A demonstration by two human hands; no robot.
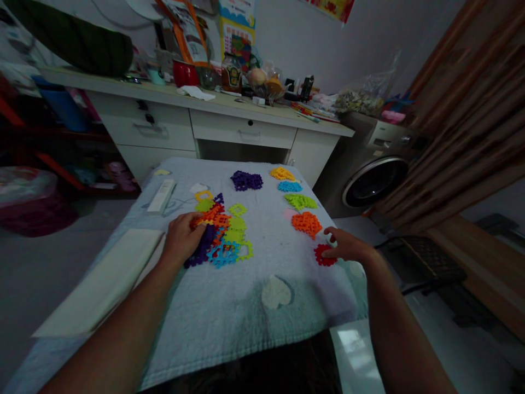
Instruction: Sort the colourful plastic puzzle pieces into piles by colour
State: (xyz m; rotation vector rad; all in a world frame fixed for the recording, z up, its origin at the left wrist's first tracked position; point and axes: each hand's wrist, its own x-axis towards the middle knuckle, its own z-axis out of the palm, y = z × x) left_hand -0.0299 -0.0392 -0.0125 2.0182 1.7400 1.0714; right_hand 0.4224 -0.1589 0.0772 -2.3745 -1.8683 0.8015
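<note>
Head view: grips unclear, left hand [182, 236] on pile [230, 239], right hand [349, 246] on red tiles [321, 258]

The big cover [229, 323] is soft terry cloth, fuzzy and totally matt, with a cloth heart patch [275, 293] at 6 o'clock. The mixed tiles [225, 238] in the middle and the red tiles [324, 256] at 3 o'clock are hard plastic, smooth with a slight sheen. At 9 o'clock the flat white sheet [102, 284] looks matt, paper or foam, can't tell. The washer door [375, 183] at 2 o'clock is glossy, with a shiny metal-looking ring.
</note>
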